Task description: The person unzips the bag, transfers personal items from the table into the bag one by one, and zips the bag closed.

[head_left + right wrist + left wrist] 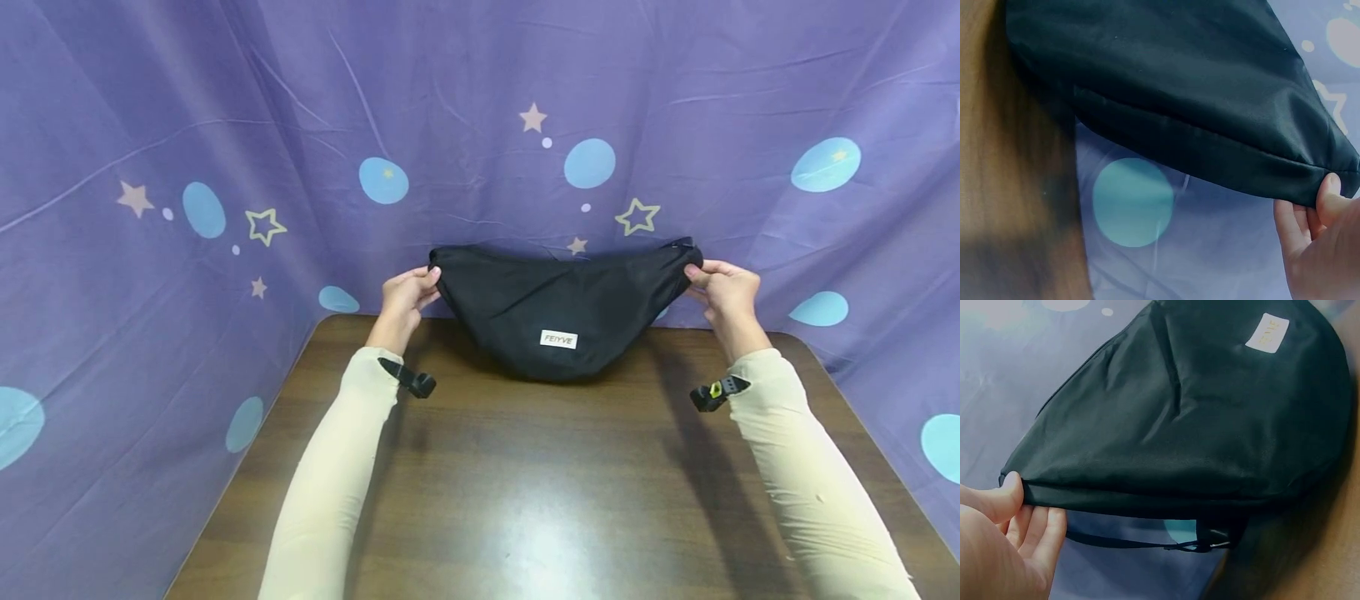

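A black waist bag (555, 304) is stretched between both hands at the back of the table, its white label (558, 339) facing forward. My left hand (405, 302) pinches the bag's left end between thumb and fingers. The right hand (729, 298) pinches the opposite upper end in the same way. Its rounded bottom hangs low over the tabletop. In the left wrist view a black strap with a buckle (1213, 540) shows behind the bag (1191, 412). From the right wrist, a seam runs along the bag's lower side (1172, 125) up to the thumb.
The brown wooden table (480, 483) has rounded back corners. A purple curtain (465, 100) with stars and blue spots hangs right behind the table and along its sides. Each wrist wears a black strap with a small device (416, 382) over a pale sleeve.
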{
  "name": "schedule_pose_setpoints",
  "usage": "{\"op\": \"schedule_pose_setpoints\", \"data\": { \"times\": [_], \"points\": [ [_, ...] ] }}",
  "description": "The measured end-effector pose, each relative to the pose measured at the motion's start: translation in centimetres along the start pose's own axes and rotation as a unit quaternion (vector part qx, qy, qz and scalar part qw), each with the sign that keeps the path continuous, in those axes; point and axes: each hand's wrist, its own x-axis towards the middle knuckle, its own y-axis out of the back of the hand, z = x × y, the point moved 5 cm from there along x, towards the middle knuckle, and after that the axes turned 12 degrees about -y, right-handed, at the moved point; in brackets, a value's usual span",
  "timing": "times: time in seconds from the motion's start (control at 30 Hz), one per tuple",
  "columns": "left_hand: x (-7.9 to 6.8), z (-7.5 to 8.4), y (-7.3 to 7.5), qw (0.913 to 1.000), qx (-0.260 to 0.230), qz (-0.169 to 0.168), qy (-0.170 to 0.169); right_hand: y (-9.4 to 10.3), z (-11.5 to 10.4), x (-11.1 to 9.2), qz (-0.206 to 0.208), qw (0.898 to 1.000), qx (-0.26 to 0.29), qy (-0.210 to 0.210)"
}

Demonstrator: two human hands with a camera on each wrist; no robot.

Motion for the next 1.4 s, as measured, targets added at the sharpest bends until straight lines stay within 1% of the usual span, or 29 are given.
{"op": "schedule_pose_setpoints", "data": {
  "times": [0.07,0.13,0.27,0.47,0.67,0.87,0.93,1.07,1.17,1.27,1.33,1.4],
  "points": [
    [0.1,-0.4,0.2,0.9999,-0.001,-0.003,0.011,0.2,0.3,0.1,0.004,1.0,-0.003,-0.008],
    [0.2,-0.5,0.4,0.9999,-0.002,-0.007,0.015,0.3,0.4,0.1,0.007,1.0,-0.014,-0.009],
    [0.3,-0.7,0.6,0.9994,0.003,-0.026,0.022,0.2,0.4,0.2,-0.006,1.0,-0.019,-0.012],
    [0.1,-1.6,1.3,0.997,0.023,-0.053,0.052,0.4,1.0,0.0,-0.033,0.998,-0.016,-0.056],
    [-0.1,-2.0,1.1,0.9953,0.035,-0.076,0.048,0.9,1.3,0.0,-0.056,0.995,-0.033,-0.074],
    [-0.4,-1.8,0.6,0.9952,0.035,-0.078,0.048,0.9,1.6,0.1,-0.095,0.989,-0.048,-0.103],
    [-0.5,-1.4,0.1,0.9952,0.033,-0.08,0.045,1.0,1.7,0.1,-0.092,0.988,-0.061,-0.104],
    [-0.8,-0.3,-1.0,0.9957,0.027,-0.084,0.028,1.1,1.8,-0.1,-0.064,0.989,-0.089,-0.096],
    [-0.8,0.7,-1.6,0.9961,0.019,-0.085,0.011,1.1,1.9,-0.1,-0.054,0.99,-0.082,-0.101],
    [-0.7,1.1,-1.9,0.9958,0.022,-0.088,0.008,1.3,2.1,0.1,-0.05,0.989,-0.062,-0.122],
    [-0.7,0.9,-1.8,0.9959,0.027,-0.086,0.012,1.6,2.4,0.3,-0.045,0.988,-0.047,-0.143],
    [-0.6,0.5,-1.6,0.9955,0.035,-0.085,0.023,1.9,2.8,0.3,-0.04,0.985,-0.034,-0.166]
  ]
}}
